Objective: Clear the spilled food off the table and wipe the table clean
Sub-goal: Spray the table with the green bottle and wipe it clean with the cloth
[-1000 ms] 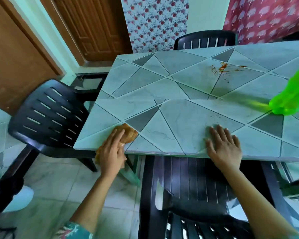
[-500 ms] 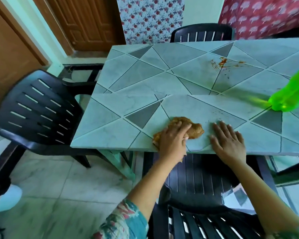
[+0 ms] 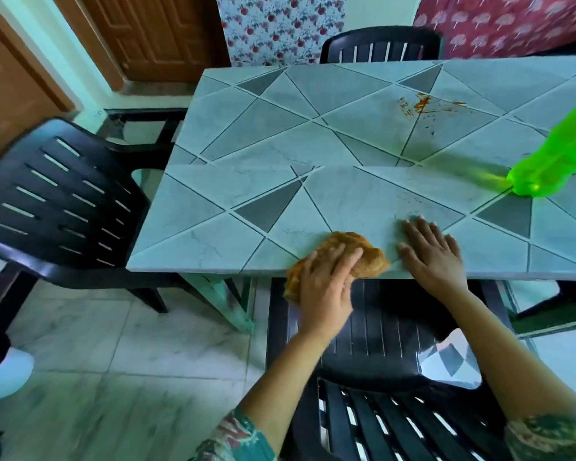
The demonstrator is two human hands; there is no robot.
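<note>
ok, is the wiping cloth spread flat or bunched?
Bunched: the brown cloth is a crumpled wad under the left hand, part hanging over the table edge.

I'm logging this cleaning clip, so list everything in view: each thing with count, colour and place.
table: one, grey-green with triangle pattern, centre
stain: one, red-orange, far right part of the table
cloth: one, orange-brown, near table edge, partly hanging off
bottle: one, bright green, on the table, far right
chairs: at least three, black, left of, behind and in front of the table
door: one, brown wood, back left
curtains: two, pale floral and red, at the back
floor: pale tiles, lower left
left hand: presses the cloth
right hand: flat on the table, beside the cloth
</note>
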